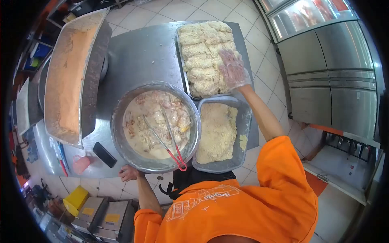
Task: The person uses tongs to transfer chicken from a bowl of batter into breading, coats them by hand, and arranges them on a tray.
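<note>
My right hand [234, 69], in a clear plastic glove, lies flat with fingers stretched over rows of breaded pieces [202, 52] in a metal tray. My left hand [129, 173] is bare and rests at the table's front edge, beside the big bowl, its fingers curled and nothing visible in them. The large metal bowl [115, 133] holds raw meat pieces [174, 113] in a pale, milky liquid. Red-handled tongs [172, 152] lean in it, handles over the near rim. Next to it, a grey tub [245, 121] contains yellowish breading crumbs [216, 131].
On the metal table [137, 52], a long, deep metal pan [69, 77] with orange-tinted powder stands at the left. A black phone [104, 154], a pink cup [81, 164] and a red-handled utensil [63, 162] lie near the front edge. Steel refrigerators [328, 73] stand to the right.
</note>
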{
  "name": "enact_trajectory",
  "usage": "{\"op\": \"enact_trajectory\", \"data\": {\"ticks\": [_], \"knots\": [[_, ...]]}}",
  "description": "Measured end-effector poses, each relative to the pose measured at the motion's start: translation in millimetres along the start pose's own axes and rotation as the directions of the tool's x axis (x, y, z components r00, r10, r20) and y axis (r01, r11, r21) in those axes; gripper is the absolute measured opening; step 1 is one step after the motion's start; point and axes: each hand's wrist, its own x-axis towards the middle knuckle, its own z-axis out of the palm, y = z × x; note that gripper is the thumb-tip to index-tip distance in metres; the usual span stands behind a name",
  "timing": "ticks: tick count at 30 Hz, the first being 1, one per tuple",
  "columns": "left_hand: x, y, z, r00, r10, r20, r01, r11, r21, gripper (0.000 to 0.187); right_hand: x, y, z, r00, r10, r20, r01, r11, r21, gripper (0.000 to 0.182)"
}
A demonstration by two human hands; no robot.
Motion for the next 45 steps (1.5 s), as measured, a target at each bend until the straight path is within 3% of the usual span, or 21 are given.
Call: {"op": "enact_trajectory", "data": {"ticks": [6,8,12,14,16,17,19,20,22,24,26,27,29,32,36,38,41,44,45], "knots": [[-5,37,-38,0.999,-0.002,0.05,0.006,0.998,-0.066,0.02,-4,-15,-28,0.999,0.013,-0.033,-0.014,0.999,-0.043,0.057],[-6,28,-29,0.998,-0.012,0.067,0.017,0.997,-0.077,0.02,-23,-33,-51,0.976,0.165,-0.14,-0.13,0.965,0.23,0.053],[-5,18,-15,0.995,-0.031,0.1,0.04,0.996,-0.082,0.021,-106,-94,-90,0.874,0.466,-0.139,-0.369,0.821,0.435,0.032],[-4,17,-18,0.993,-0.039,0.114,0.05,0.994,-0.092,0.021,-145,-129,-91,0.773,0.627,-0.096,-0.408,0.608,0.681,0.03],[-5,13,-14,0.991,-0.038,0.129,0.052,0.993,-0.105,0.021,-181,-144,-67,0.746,0.665,0.023,-0.496,0.533,0.686,0.027],[-5,12,-15,0.99,-0.039,0.135,0.054,0.992,-0.114,0.021,-192,-150,-63,0.747,0.664,0.016,-0.49,0.534,0.689,0.027],[-5,13,-17,0.989,-0.045,0.143,0.065,0.989,-0.134,0.022,-206,-157,-56,0.867,0.444,0.225,-0.498,0.782,0.375,0.022],[-2,15,-22,0.989,-0.047,0.144,0.068,0.988,-0.14,0.022,-208,-166,-57,0.871,0.439,0.221,-0.491,0.783,0.382,0.022],[-5,28,-42,0.988,-0.05,0.144,0.071,0.986,-0.148,0.022,-204,-193,-61,0.942,0.279,-0.186,-0.091,0.746,0.659,0.025],[-3,27,-44,0.988,-0.048,0.144,0.071,0.985,-0.158,0.022,-188,-237,-75,0.966,0.243,-0.088,-0.163,0.836,0.523,0.035],[-6,20,-30,0.988,-0.04,0.147,0.066,0.983,-0.174,0.023,-171,-278,-106,0.997,0.013,-0.08,0.015,0.942,0.334,0.03],[-5,19,-27,0.988,-0.036,0.152,0.063,0.981,-0.183,0.023,-167,-293,-106,0.996,0.016,-0.086,0.014,0.942,0.335,0.03],[-5,20,-26,0.986,-0.029,0.165,0.062,0.978,-0.197,0.023,-162,-316,-104,0.955,0.036,0.294,-0.094,0.978,0.186,0.036],[-3,20,-35,0.983,-0.037,0.18,0.072,0.978,-0.196,0.023,-156,-326,-64,0.909,0.06,0.412,-0.099,0.992,0.076,0.038],[-4,21,-39,0.977,-0.064,0.205,0.101,0.979,-0.176,0.024,-152,-320,-58,0.894,0.093,0.439,-0.168,0.977,0.135,0.036],[-4,23,-41,0.973,-0.076,0.219,0.114,0.979,-0.166,0.024,-149,-313,-44,0.935,0.168,0.312,-0.231,0.956,0.179,0.032],[-4,20,-39,0.974,-0.069,0.216,0.104,0.983,-0.151,0.025,-122,-293,-19,0.911,0.146,0.387,-0.234,0.953,0.191,0.034],[-3,17,-37,0.977,-0.051,0.205,0.083,0.985,-0.15,0.025,-92,-288,-48,0.931,0.096,0.353,-0.174,0.965,0.196,0.041],[-4,19,-37,0.978,-0.053,0.204,0.085,0.985,-0.152,0.025,-83,-284,-46,0.908,0.099,0.407,-0.183,0.968,0.172,0.045]]}}
